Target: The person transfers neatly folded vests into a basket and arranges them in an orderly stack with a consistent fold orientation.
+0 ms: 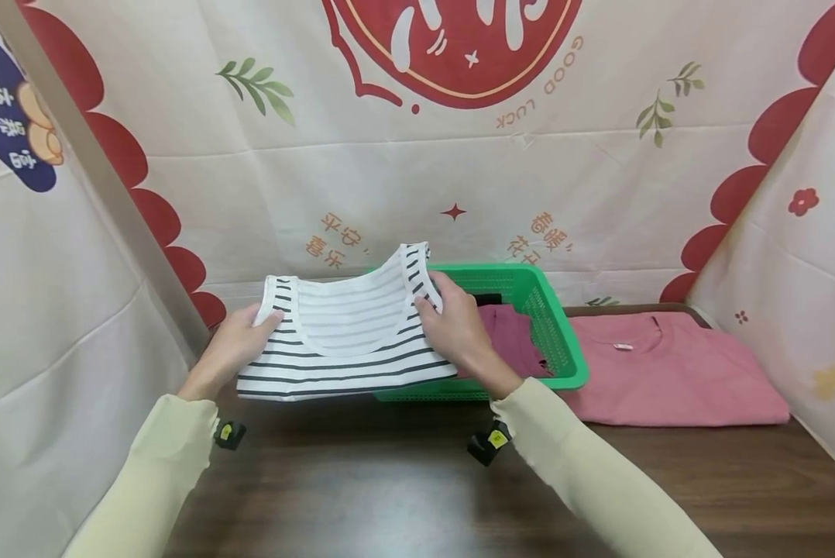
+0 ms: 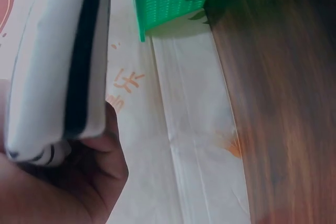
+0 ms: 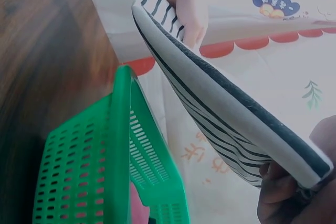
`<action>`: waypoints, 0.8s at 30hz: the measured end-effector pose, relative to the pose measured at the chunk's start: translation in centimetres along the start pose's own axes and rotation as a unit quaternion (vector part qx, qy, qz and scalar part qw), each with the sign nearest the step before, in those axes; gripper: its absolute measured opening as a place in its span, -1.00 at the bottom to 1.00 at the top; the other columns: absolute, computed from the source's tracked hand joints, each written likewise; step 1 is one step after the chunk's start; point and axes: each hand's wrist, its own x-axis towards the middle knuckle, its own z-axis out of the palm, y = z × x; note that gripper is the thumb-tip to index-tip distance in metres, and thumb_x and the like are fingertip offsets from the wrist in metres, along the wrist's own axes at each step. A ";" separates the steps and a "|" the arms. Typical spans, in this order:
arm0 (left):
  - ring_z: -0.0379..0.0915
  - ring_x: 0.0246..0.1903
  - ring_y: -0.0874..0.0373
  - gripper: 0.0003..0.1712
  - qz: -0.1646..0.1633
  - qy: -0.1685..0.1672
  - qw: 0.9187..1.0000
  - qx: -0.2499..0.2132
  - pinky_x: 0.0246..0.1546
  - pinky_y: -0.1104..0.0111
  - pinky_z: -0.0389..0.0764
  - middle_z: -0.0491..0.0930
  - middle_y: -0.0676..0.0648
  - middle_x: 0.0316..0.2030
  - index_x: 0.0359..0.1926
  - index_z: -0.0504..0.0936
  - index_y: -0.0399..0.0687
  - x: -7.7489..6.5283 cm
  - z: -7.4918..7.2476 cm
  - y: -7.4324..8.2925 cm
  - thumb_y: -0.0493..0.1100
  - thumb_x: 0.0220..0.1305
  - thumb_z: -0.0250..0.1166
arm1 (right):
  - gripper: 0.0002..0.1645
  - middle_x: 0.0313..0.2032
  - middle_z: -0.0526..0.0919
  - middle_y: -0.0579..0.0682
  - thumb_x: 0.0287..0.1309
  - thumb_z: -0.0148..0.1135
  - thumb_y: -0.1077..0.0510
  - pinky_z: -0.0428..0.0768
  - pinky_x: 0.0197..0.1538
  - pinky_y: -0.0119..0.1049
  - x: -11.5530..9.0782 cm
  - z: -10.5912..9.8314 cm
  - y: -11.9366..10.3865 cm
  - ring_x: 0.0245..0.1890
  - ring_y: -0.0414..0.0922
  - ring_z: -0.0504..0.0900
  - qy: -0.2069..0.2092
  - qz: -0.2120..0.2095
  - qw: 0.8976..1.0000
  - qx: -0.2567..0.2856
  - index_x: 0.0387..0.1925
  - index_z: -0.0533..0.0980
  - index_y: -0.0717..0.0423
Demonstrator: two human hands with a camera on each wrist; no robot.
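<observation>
A white shirt with dark stripes (image 1: 348, 370), folded with its wide neckline at the top, is held up off the table between both hands. My left hand (image 1: 235, 347) grips its left shoulder, thumb on top. The right shoulder is pinched by my right hand (image 1: 459, 325), which is in front of the green basket (image 1: 564, 341). In the left wrist view the folded edge of the striped shirt (image 2: 58, 66) lies in the curled fingers. The right wrist view shows the striped shirt (image 3: 226, 98) stretched across to the other hand.
Inside the basket lie a dark pink folded garment (image 1: 511, 337) and something black (image 1: 489, 299). A pink shirt (image 1: 675, 380) is spread flat to the right of the basket. Printed cloth (image 1: 390, 186) hangs behind and at both sides of the brown wooden table (image 1: 362, 480).
</observation>
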 end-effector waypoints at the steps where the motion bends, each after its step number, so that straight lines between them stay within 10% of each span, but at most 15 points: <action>1: 0.65 -0.41 0.08 -0.30 0.002 -0.003 1.000 -0.006 -0.42 0.30 0.67 0.63 -0.25 -0.13 0.35 0.25 -0.06 0.0 0.0 0.1 0.22 0.33 0.01 | -0.47 -0.22 0.67 0.07 0.32 0.02 0.09 0.63 -0.45 -0.19 0.0 -0.2 0.1 -0.45 -0.15 0.64 0.001 0.002 1.000 -0.001 0.31 0.29 -0.04; 24: 0.67 -0.45 0.04 -0.37 0.030 -0.040 0.997 -0.054 -0.47 0.24 0.70 0.64 -0.30 -0.16 0.31 0.29 -0.11 1.0 1.4 2.6 0.14 0.37 0.02 | -0.47 -0.17 0.66 0.12 0.32 0.01 0.07 0.62 -0.40 -0.14 0.1 -3.1 1.9 -0.40 -0.09 0.64 0.013 0.004 0.999 -0.040 0.30 0.30 0.01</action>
